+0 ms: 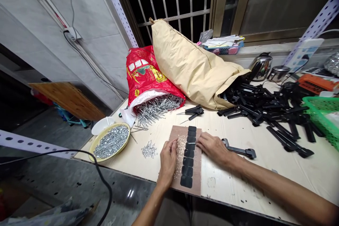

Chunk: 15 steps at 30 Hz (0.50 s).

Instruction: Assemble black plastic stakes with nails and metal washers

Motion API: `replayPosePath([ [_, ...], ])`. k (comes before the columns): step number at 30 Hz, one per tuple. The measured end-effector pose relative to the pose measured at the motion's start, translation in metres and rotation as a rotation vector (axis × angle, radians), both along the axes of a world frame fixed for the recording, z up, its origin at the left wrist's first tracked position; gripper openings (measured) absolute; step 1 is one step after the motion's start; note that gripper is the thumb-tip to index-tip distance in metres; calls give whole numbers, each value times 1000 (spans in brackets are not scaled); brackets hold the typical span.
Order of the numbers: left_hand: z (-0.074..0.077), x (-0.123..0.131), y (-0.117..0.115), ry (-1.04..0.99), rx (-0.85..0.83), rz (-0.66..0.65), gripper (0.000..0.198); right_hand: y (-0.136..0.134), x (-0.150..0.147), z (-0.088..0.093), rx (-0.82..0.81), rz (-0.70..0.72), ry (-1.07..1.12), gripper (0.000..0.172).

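Observation:
A brown board [196, 183] lies at the table's front edge, with a column of black square pads [186, 171] along it. Small pale bits [181, 148] are scattered over its left half. My left hand [167, 162] rests at the board's left side, thumb and fingers pinched together; what they hold, if anything, is too small to name. From the other side, my right hand [213, 147] reaches to the pads, its fingertips drawn together beside a thin light-coloured strip [191, 143] on one pad. Whether those fingers grip something is hidden. A black plastic handle-like part [241, 151] lies beside my right wrist.
Loose small metal pieces [149, 149] lie left of the board, near a yellow bowl [128, 140] of metal washers. Behind are a red bag [143, 77] spilling nails and a tan paper sack [190, 67] spilling black parts [265, 106]. A green basket [317, 120] stands right.

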State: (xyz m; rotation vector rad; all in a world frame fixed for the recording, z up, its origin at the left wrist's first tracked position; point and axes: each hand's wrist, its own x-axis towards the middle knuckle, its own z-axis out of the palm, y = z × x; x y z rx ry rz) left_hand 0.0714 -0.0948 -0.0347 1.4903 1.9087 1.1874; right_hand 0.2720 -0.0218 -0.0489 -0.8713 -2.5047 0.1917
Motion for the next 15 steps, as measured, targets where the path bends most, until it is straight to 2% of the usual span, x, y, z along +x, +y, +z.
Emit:
replayPosePath([
  [2, 0, -1, 0, 2, -1, -2, 32, 4, -2, 1, -26, -89, 15, 18],
  [5, 0, -1, 0, 8, 6, -8, 31, 7, -5, 4, -2, 44, -15, 19],
  [7, -1, -1, 0, 11, 8, -2, 31, 10, -4, 5, -18, 62, 15, 21],
  [10, -3, -2, 2, 15, 3, 11, 32, 14, 0, 8, -99, -95, 81, 21],
  [11, -3, -2, 2, 17, -1, 11, 33, 14, 2, 8, -106, -102, 83, 21],
  [13, -4, -2, 2, 20, -7, 9, 33, 13, 4, 8, -98, 21, 30, 19],
  [15, -5, -2, 3, 22, -8, 9, 33, 12, 5, 8, -103, 70, 14, 17],
])
